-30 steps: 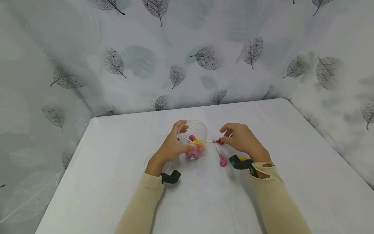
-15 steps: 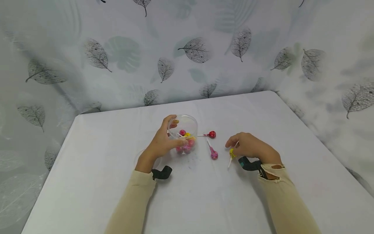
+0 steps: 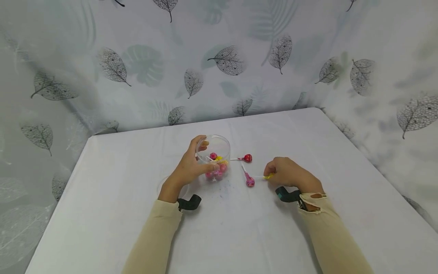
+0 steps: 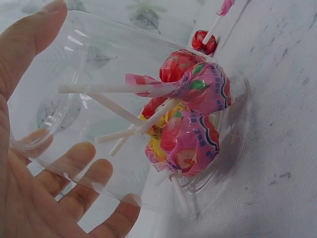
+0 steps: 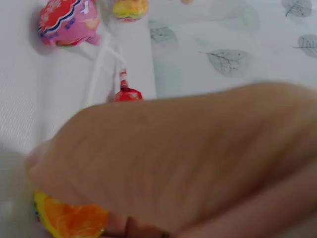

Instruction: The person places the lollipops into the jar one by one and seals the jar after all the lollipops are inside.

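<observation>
My left hand point(image 3: 184, 167) grips a clear plastic jar point(image 3: 222, 146), thumb on the near side and fingers round the far side. Pink, red and yellow wrapped lollipops point(image 4: 190, 141) lie in its bottom, several white sticks pointing up toward the open mouth. Over the table on the right, my right hand point(image 3: 291, 175) pinches a yellow lollipop point(image 3: 268, 176), its stick pointing left. The right wrist view shows its yellow and orange wrapper point(image 5: 74, 218) below the hand. Between jar and right hand lie a pink lollipop point(image 3: 250, 182) and, farther back, a red lollipop point(image 3: 248, 158).
A clear round lid point(image 3: 185, 191) lies on the white tablecloth point(image 3: 226, 236), partly hidden under the left wrist. Behind the table hangs a leaf-patterned curtain point(image 3: 143, 102), which also covers both sides.
My right hand has moved from the red lollipop, which now lies free, to the yellow one and taken hold of it; its stick has swung left. The left hand keeps holding the jar.
</observation>
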Motion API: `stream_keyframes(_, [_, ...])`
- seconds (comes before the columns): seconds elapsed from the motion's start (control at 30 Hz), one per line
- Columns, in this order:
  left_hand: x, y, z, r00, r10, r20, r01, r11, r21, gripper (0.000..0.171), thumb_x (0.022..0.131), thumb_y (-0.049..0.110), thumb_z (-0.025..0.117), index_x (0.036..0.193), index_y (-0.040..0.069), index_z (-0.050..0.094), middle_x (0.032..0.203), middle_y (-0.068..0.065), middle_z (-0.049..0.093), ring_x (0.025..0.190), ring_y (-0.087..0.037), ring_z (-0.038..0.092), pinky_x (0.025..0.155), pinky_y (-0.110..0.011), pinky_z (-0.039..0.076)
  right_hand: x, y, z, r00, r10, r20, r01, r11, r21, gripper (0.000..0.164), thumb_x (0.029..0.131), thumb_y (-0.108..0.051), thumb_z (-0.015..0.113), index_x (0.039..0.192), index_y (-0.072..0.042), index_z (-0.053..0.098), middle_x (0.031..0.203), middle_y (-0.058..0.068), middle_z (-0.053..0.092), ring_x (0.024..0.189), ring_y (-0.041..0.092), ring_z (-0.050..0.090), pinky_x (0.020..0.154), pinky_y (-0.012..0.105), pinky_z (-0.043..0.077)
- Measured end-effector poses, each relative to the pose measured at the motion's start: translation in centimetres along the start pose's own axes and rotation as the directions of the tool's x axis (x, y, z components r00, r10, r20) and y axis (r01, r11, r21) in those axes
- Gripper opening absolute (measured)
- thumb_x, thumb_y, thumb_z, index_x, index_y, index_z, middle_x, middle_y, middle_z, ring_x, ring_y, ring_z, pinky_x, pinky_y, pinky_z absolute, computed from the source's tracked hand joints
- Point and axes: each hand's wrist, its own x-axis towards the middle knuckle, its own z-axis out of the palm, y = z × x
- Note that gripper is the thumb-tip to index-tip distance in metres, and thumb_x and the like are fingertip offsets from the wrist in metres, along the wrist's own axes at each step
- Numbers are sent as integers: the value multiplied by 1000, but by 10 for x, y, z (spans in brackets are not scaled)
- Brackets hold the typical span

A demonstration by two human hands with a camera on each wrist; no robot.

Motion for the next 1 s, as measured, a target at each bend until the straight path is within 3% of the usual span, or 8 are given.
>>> stream_keyframes(0.17, [-1,1,1,1000,6,-1,-6,1000,-15,102,82,35,90,160,26,25,158,-13,42,147,-30,37,119,-63,30,5,2,1,999,-12,-47,9,998,-60,7,92,-11,70,90,-14,77,88,-1,70,88,22,57,75,37,50])
stream_keyframes(0.3, [-1,1,2,1000,-3,1,3,1000,-17,101,82,35,90,159,31,26,158,-12,42,147,-32,38,117,-64,32,6,3,3,991,-38,-130,27,996,-84,9,92,-15,69,93,-13,78,90,0,72,87,22,60,78,40,52])
stream_keyframes(0.57, [-2,3,1,1000,-22,-6,22,1000,-7,101,81,38,91,158,35,26,157,-5,44,147,-30,38,118,-65,31,9,-7,0,935,-116,-334,77,989,-127,11,90,-11,71,94,-6,80,85,6,68,78,23,59,67,36,52])
stream_keyframes(0.7, [-2,3,1,1000,-22,-6,22,1000,-3,102,81,38,91,159,33,26,157,-3,44,147,-27,39,118,-64,33,11,-17,-4,909,-135,-394,102,989,-102,10,91,-12,70,93,-6,79,86,7,70,77,23,60,64,34,50])
stream_keyframes(0.83, [-2,2,0,1000,-8,-4,8,1000,-6,102,81,36,90,160,29,25,157,-6,44,145,-25,41,117,-61,35,11,-25,-6,901,-129,-413,123,992,-41,10,92,-14,71,92,-7,77,85,6,71,75,22,60,62,33,49])
stream_keyframes(1.0, [-2,3,-1,1000,-26,-6,26,1000,-8,99,82,38,90,158,35,26,159,-6,43,147,-24,40,117,-64,34,11,-33,-8,886,-133,-445,148,989,-2,9,93,-15,73,87,-9,76,83,4,72,78,22,61,62,33,49])
